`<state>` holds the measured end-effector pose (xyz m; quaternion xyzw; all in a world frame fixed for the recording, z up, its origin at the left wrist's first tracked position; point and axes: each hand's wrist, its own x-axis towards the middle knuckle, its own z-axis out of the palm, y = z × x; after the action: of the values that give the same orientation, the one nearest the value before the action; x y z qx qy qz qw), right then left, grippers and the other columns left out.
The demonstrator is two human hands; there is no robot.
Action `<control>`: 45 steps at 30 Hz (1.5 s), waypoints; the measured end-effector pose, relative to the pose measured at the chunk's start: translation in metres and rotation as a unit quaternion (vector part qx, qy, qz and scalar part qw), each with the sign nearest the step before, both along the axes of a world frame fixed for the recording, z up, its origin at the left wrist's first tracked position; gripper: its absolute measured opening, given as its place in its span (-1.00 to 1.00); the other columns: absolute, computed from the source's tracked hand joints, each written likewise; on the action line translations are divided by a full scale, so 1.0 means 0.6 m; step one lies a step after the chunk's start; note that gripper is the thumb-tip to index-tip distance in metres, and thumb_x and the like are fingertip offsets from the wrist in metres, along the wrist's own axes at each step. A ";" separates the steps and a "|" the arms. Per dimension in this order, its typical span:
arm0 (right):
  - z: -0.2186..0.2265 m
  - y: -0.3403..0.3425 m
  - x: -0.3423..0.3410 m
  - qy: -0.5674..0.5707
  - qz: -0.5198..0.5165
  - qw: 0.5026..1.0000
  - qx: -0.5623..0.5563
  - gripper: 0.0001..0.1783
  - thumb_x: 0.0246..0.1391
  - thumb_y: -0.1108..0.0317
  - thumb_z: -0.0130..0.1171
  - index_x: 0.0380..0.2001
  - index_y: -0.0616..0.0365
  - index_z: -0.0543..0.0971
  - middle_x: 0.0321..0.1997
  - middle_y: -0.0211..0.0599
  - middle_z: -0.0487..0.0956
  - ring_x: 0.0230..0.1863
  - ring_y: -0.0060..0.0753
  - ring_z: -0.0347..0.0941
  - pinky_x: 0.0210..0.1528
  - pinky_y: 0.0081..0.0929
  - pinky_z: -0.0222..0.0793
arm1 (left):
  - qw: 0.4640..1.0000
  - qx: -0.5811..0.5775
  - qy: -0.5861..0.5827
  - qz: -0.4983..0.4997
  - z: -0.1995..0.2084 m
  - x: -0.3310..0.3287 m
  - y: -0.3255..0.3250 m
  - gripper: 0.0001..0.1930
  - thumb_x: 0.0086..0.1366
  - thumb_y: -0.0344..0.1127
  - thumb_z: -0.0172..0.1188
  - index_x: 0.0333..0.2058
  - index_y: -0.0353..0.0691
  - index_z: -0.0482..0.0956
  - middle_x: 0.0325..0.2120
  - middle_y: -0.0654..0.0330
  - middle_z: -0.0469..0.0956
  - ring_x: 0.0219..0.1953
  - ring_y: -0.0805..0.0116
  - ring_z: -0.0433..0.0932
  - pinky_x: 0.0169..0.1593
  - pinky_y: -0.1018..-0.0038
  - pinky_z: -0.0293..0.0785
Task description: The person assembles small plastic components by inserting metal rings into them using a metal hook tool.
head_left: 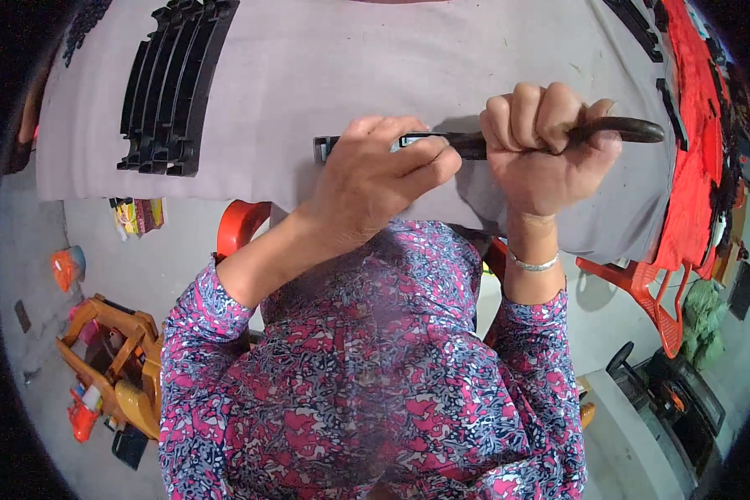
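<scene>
Tool and strip held over the grey cloth table point(375, 58).
Your right hand point(550, 150) fists the dark curved-handled metal tool point(617, 129); your left hand point(375, 179) pinches the thin black plastic strip point(329, 146). A slipping tool tip could hit those pinching fingers.

Bare grey tablecloth point(375, 58) lies open beyond both hands, hemmed by stacked black plastic strips point(171, 83) leftward and red parts point(692, 167) rightward.

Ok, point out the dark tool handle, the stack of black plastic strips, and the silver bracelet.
dark tool handle point(633, 128), head view, curved end past the right hand.
stack of black plastic strips point(171, 83), head view, middle.
silver bracelet point(533, 264), head view, front of band.
</scene>
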<state>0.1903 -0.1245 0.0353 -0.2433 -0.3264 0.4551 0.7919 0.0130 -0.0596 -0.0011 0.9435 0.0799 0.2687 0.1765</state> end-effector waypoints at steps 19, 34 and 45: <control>0.016 -0.005 -0.034 -0.211 -0.053 0.976 -0.031 -0.47 0.29 -0.10 -0.08 -0.63 -0.06 0.10 -0.67 -0.51 0.04 -0.60 -0.51 -0.09 -0.53 -0.48 -0.14 | 0.999 0.026 0.015 -0.016 0.013 0.006 -0.001 -0.68 0.10 -0.31 0.11 -0.12 -0.02 0.56 -0.21 0.33 0.56 -0.09 0.18 0.51 -0.07 0.29 0.42; 0.005 0.008 -0.030 -0.315 -0.069 0.946 0.004 -0.42 0.25 -0.05 -0.02 -0.67 0.05 0.06 -0.71 -0.48 0.07 -0.64 -0.51 -0.07 -0.59 -0.47 -0.12 | 1.000 0.012 0.015 -0.011 0.002 0.005 -0.003 -0.65 0.14 -0.28 0.10 -0.05 0.00 0.59 -0.12 0.35 0.50 -0.01 0.20 0.46 -0.02 0.24 0.41; -0.012 0.004 -0.025 -0.207 -0.114 0.972 -0.017 -0.45 0.17 -0.07 -0.07 -0.74 0.09 0.24 -0.73 -0.45 0.22 -0.72 -0.47 0.12 -0.65 -0.42 0.04 | 1.000 0.017 -0.009 0.004 0.005 0.011 -0.004 -0.69 0.09 -0.31 0.13 -0.15 -0.05 0.62 -0.19 0.32 0.57 -0.08 0.22 0.52 -0.02 0.27 0.42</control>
<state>0.1756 -0.1220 0.0280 -0.3815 -0.4452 0.3068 0.7497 0.0197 -0.0622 0.0018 0.9436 0.0777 0.2789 0.1606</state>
